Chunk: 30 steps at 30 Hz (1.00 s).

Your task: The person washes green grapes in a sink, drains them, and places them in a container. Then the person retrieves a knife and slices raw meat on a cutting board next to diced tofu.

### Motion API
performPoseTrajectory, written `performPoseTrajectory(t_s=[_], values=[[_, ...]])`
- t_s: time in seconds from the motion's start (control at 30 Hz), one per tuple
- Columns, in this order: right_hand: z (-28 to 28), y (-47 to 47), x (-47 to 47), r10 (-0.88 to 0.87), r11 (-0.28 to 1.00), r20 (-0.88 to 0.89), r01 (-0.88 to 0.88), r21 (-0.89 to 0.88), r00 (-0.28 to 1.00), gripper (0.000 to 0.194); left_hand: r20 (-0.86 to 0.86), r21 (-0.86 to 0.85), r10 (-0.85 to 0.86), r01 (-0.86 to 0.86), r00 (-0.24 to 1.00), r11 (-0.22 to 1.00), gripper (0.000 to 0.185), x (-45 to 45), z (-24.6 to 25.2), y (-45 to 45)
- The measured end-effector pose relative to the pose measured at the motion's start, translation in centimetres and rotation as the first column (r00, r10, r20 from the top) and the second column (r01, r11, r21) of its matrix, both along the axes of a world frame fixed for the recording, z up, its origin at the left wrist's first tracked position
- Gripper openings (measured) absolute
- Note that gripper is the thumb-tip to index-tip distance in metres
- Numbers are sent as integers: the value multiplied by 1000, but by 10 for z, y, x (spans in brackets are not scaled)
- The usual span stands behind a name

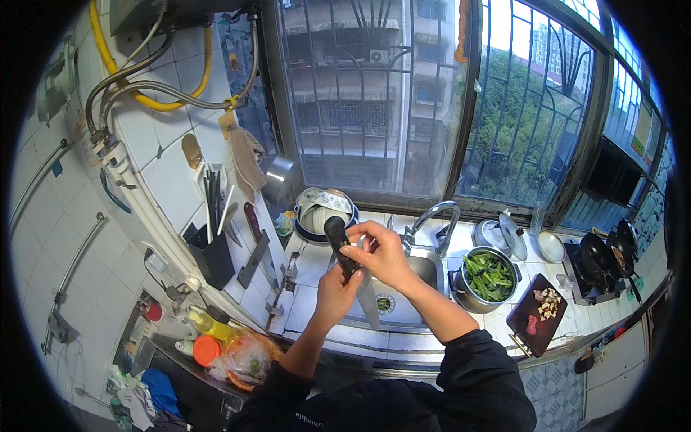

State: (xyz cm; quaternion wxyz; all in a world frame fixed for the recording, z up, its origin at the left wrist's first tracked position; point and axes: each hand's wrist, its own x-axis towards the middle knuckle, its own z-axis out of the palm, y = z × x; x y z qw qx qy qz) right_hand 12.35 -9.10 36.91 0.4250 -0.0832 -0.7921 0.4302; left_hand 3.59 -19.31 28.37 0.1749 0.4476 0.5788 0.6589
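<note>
Above the left part of the stainless-steel sink [426, 270], a kitchen knife [368, 297] is held with its black handle up and its blade pointing down. My left hand [337, 294] is closed around the lower handle near the blade. The fingers of my right hand [378, 251] pinch at the handle's side; whether they hold anything small is hard to tell. Behind the sink stands a chrome faucet [453, 213]. Some green leaf bits lie on the drain strainer [384, 304]. A metal pot [475, 305] of leafy greens [488, 275] stands right of the sink.
A dark cutting board [545, 326] with diced food and a piece of meat lies right of the pot. Stacked bowls [329, 201] stand behind my hands. Knives hang in a wall rack [253, 259] at left, beside a black chopstick holder [210, 259]. Black pans [596, 254] sit far right.
</note>
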Motion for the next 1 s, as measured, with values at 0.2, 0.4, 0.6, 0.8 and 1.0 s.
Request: performPoseTrajectory(t_s=[0.2, 0.4, 0.6, 0.8, 1.0], values=[[-1, 22, 25, -6, 1000, 5, 6, 12, 1000, 17, -14, 30, 20, -20, 1000, 999, 23, 34, 4, 17], [-26, 58, 42, 8, 998, -53, -11, -58, 999, 7, 104, -79, 44, -35, 994, 996, 21, 54, 3, 27], [-162, 125, 52, 1, 988, 352, 53, -143, 936, 36, 33, -278, 300, -280, 953, 919, 20, 75, -7, 14], [-331, 177, 54, 63, 986, 755, 75, -147, 653, 34, 116, -204, 449, -421, 886, 884, 19, 106, -33, -13], [-375, 185, 52, 614, 478, 458, 159, -864, 643, 29, 193, -329, 574, -499, 796, 802, 19, 154, -39, -54]])
